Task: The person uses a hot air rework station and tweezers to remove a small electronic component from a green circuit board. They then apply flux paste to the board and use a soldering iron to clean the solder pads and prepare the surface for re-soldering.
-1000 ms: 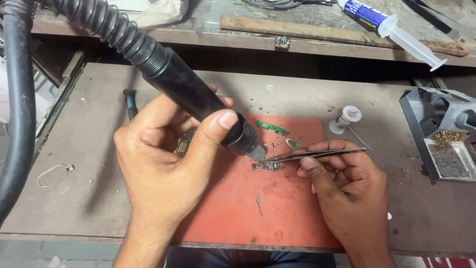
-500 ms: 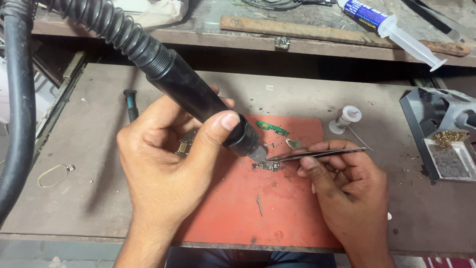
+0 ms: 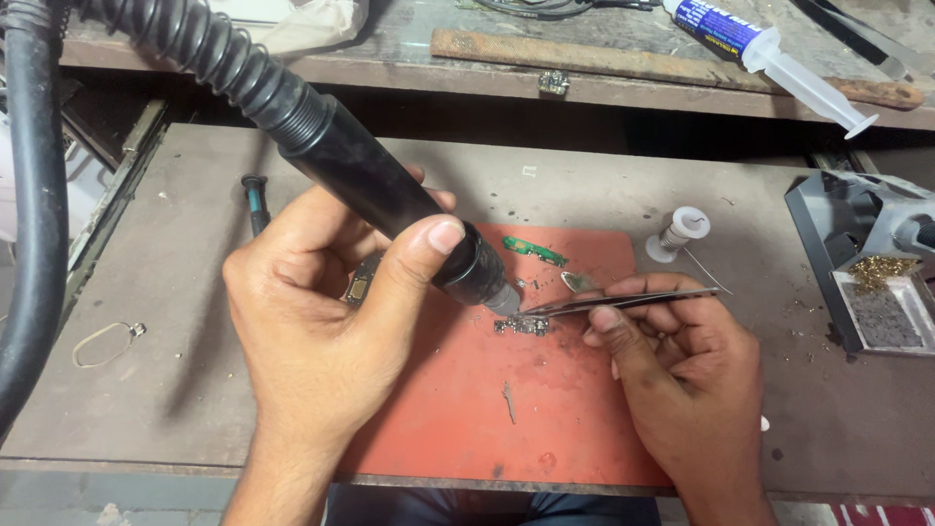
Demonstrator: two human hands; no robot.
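Two bare hands are seen. No glove, ring, watch or bracelet is worn on the left hand (image 3: pixel 321 331), and its forearm is left uncovered down to 6 o'clock at the picture's edge. The right hand (image 3: pixel 682 380) is likewise unadorned, with no sleeve shown at its wrist. Short, trimmed nails are seen on the thumbs. Dark blue trousers (image 3: pixel 487 507) are glimpsed at 6 o'clock.

A black hot-air wand with a ribbed hose (image 3: pixel 390 200) slants down to the right, its small metal tip just above a tiny circuit board piece (image 3: pixel 522 326). That piece lies flat on the red mat. Thin metal tweezers (image 3: pixel 623 303) lie almost level, their points touching the piece.
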